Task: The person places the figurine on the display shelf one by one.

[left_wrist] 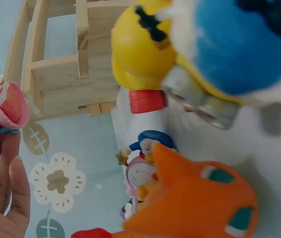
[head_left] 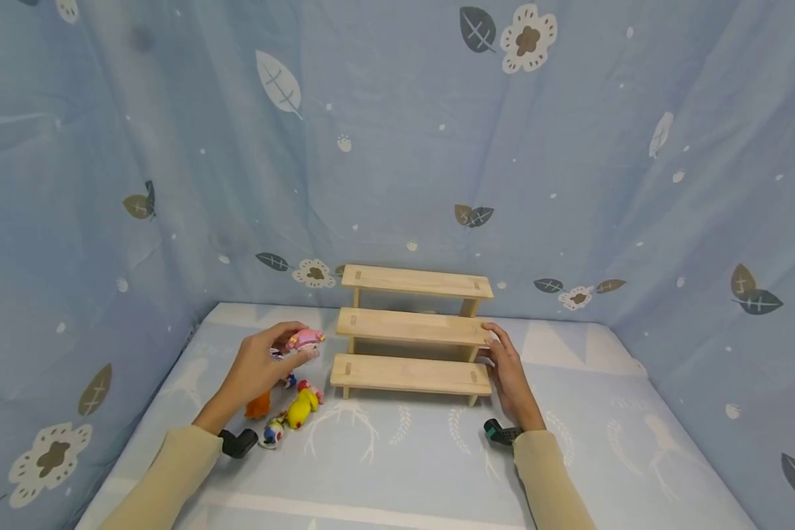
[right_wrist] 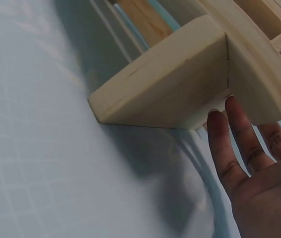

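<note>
Since the table [head_left: 397,471] carries a light-looking shelf [head_left: 407,325] close to its back edge, about midway between its left and right edges, keeping that shelf still seems half the job. Its three tiers rise toward the back edge, and a knock at one end could well swing it round.

The right hand [head_left: 511,372] is well placed at the right end of the middle tier: its fingers lie fairly straight, touching the wood rather than wrapped round it. Gentle downward pressure should serve better there than a sideways push.

The left hand [head_left: 261,366] works between the shelf and the table's left edge, thumb and fingers closed in a pinch. On that wrist, a black camera [head_left: 239,443] sits low beside the loose toys, so raising the wrist before any sideways travel would be wise.

Below the hand, the orange toy [head_left: 258,405] is nearest the table's left edge, with the yellow toy [head_left: 301,409] and blue toy [head_left: 273,433] nearer the front; others are partly hidden.

The pink toy [head_left: 306,338] is in the left hand's pinch, above the table, just left of the shelf; gripping its sides should leave its underside free.
</note>
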The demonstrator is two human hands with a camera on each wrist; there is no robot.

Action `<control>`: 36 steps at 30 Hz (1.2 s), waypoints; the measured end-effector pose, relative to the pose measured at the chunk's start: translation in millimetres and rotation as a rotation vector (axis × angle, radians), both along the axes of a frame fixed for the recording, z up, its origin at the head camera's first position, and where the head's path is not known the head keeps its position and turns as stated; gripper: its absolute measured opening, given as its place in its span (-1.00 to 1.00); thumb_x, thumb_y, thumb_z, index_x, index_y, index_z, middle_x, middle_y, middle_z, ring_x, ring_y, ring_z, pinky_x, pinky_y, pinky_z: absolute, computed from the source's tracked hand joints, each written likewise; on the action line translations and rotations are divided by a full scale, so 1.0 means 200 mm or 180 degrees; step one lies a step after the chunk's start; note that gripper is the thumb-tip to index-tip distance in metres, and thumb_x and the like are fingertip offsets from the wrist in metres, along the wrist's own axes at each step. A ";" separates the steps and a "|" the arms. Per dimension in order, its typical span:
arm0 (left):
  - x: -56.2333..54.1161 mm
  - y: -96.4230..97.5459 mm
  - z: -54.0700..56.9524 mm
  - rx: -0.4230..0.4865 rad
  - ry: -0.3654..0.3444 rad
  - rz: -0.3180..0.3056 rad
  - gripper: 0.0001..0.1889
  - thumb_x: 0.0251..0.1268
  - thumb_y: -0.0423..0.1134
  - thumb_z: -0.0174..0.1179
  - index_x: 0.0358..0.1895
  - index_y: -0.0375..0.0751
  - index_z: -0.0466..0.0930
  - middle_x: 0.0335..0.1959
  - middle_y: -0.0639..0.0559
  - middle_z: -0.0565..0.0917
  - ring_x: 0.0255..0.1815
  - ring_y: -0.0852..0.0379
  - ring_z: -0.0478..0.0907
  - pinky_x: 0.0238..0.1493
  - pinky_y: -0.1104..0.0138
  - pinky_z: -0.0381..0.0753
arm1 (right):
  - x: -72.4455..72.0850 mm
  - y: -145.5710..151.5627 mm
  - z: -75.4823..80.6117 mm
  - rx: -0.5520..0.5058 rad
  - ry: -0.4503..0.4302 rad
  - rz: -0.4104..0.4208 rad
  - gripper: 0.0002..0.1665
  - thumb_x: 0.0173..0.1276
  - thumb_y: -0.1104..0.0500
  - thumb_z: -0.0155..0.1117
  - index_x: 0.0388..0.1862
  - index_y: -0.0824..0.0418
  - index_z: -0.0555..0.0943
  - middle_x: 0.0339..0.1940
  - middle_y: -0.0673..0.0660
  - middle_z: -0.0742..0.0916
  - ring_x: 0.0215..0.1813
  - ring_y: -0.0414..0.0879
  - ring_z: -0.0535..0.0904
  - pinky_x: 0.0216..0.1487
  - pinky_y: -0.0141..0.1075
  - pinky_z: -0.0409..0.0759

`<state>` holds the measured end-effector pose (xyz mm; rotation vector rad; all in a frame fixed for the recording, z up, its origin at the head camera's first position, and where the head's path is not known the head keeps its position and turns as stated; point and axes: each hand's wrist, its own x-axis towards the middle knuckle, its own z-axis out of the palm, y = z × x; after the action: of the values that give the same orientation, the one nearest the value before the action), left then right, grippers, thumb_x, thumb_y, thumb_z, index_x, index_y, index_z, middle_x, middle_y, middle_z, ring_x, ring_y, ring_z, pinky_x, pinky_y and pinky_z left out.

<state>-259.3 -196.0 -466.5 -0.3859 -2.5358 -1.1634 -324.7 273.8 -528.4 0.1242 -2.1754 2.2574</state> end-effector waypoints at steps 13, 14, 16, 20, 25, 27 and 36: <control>-0.05 0.04 0.02 0.0037 0.0019 -0.0154 -0.44 0.24 0.11 0.47 0.26 0.00 0.63 -0.12 0.13 0.69 -0.20 -0.05 0.60 -0.22 0.19 0.61 | -0.02 0.02 0.04 0.0210 0.0084 0.0014 -0.52 0.68 -0.06 0.02 0.47 0.00 0.38 0.36 0.22 0.49 0.16 0.12 0.58 0.22 0.08 0.45; -0.06 0.04 0.03 0.0041 0.0020 -0.0162 -0.44 0.25 0.11 0.46 0.26 0.00 0.63 -0.11 0.13 0.69 -0.19 -0.05 0.60 -0.20 0.18 0.61 | -0.02 0.02 0.04 0.0248 0.0104 0.0006 -0.51 0.67 -0.08 0.04 0.47 0.01 0.39 0.34 0.23 0.50 0.13 0.10 0.60 0.22 0.10 0.46; -0.07 0.05 0.03 0.0058 0.0026 -0.0171 -0.44 0.25 0.12 0.46 0.26 -0.01 0.63 -0.12 0.12 0.68 -0.18 -0.04 0.60 -0.17 0.16 0.61 | -0.02 0.03 0.05 0.0342 0.0134 0.0016 -0.47 0.65 -0.13 0.07 0.47 0.02 0.39 0.30 0.25 0.53 0.09 0.04 0.63 0.22 0.13 0.49; -0.09 0.06 0.05 0.0067 0.0043 -0.0176 -0.43 0.24 0.12 0.46 0.26 -0.01 0.64 -0.10 0.11 0.69 -0.17 -0.02 0.59 -0.14 0.13 0.62 | -0.04 0.05 0.06 0.0380 0.0154 0.0080 -0.42 0.60 -0.16 0.15 0.46 0.04 0.42 0.21 0.30 0.57 0.05 0.05 0.65 0.23 0.21 0.53; -0.12 0.09 0.08 0.0076 0.0109 -0.0194 -0.40 0.24 0.10 0.47 0.27 -0.09 0.63 -0.05 0.03 0.71 -0.14 -0.04 0.60 -0.10 0.04 0.64 | -0.07 0.08 0.08 0.0411 0.0082 0.0197 -0.45 0.60 -0.10 0.18 0.45 0.06 0.41 0.16 0.27 0.60 0.08 0.13 0.62 0.21 0.18 0.56; -0.13 0.09 0.10 0.0082 0.0125 -0.0175 -0.40 0.23 0.10 0.48 0.27 -0.10 0.63 -0.07 0.03 0.71 -0.15 0.00 0.60 -0.10 0.06 0.63 | -0.08 0.09 0.09 0.0474 0.0055 0.0273 -0.43 0.60 -0.12 0.17 0.47 0.04 0.40 0.18 0.24 0.60 0.11 0.16 0.60 0.19 0.12 0.59; -0.18 0.13 0.13 0.0140 0.0207 -0.0186 -0.45 0.23 0.03 0.50 0.25 -0.07 0.64 -0.09 0.02 0.73 -0.19 0.05 0.61 -0.12 0.15 0.64 | -0.09 0.11 0.09 0.0458 -0.0016 0.0470 -0.41 0.64 -0.09 0.12 0.53 0.02 0.32 0.31 0.28 0.55 0.17 0.12 0.59 0.25 0.15 0.52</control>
<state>-295.0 -170.8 -440.3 -0.4819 -2.4542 -1.2057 -342.8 294.9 -511.2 0.2892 -2.4056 2.1703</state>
